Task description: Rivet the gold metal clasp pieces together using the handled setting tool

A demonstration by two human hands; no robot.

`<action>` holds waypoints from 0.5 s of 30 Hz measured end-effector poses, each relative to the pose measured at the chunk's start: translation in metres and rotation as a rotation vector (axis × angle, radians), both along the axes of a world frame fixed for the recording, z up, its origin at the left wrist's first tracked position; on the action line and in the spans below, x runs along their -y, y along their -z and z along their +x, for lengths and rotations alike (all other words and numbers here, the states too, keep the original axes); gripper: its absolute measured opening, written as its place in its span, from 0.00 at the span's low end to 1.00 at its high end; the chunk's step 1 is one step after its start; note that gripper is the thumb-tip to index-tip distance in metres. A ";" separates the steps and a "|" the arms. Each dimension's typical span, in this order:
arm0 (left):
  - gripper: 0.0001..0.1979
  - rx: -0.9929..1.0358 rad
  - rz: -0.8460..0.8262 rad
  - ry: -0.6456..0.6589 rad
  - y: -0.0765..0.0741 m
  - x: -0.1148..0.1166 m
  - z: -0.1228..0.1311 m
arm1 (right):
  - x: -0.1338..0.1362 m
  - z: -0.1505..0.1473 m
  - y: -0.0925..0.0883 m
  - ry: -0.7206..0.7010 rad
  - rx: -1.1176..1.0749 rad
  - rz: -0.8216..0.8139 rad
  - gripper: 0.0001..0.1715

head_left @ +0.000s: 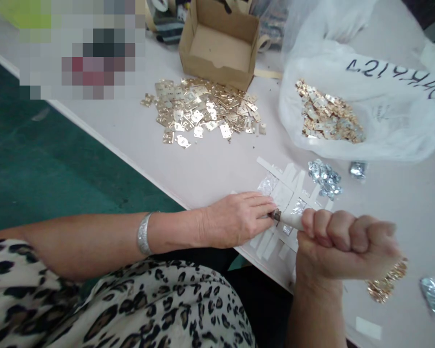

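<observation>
1. We see the right hand [348, 246] closed in a tight fist around a white-handled tool [291, 220], all its fingers wrapped over the handle. The tool lies nearly level, and its small dark metal tip [276, 215] points out of the fist toward the left hand. We cannot tell what kind of tool it is.

2. Just left of the grip, the left hand [235, 220] lies flat and open, palm down. Its fingers [257, 205] stretch toward the tool, and their tips touch or nearly touch the metal tip. We cannot tell whether they press on it. A silver bangle [144, 233] circles the left wrist.

3. Directly under and beyond the grip, white paper strips [281, 195] and scraps of silver foil [267, 184] lie criss-crossed on a white table [126, 154].

4. Just beyond the strips sits a heap of small silver metal pieces [324, 179]. Farther out, a clear plastic bag [384, 121] with dark handwriting holds gold-coloured metal plates [328, 113].

5. Well beyond the grip, to its left, a loose pile of punched gold-coloured plates [206, 108] spreads in front of an open cardboard box [217, 46].

6. Right of the fist, a clump of gold pieces [386, 281] lies on the table. Below the grip, we see a leopard-print garment [94, 302] on the person.
</observation>
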State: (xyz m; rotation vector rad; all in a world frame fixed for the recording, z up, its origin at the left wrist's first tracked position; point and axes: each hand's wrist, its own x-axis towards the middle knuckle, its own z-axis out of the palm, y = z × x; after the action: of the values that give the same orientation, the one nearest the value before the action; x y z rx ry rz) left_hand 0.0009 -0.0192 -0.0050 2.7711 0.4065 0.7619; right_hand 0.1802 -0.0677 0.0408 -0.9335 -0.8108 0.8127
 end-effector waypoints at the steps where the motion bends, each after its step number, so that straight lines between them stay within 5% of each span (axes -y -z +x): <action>1: 0.10 0.005 0.010 0.000 0.000 0.000 0.000 | 0.000 0.005 0.002 0.015 -0.036 0.001 0.25; 7: 0.09 -0.006 0.030 0.010 -0.001 0.000 -0.002 | 0.000 0.015 0.007 0.120 -0.078 -0.020 0.24; 15: 0.09 -0.006 -0.004 0.015 0.000 0.000 -0.001 | 0.000 -0.020 -0.011 -0.039 0.191 -0.041 0.22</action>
State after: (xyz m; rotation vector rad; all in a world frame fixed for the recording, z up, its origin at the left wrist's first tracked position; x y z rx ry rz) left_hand -0.0004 -0.0192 -0.0048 2.7703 0.3875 0.7494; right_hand 0.1598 -0.0681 0.0518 -1.0459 -0.9835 0.7837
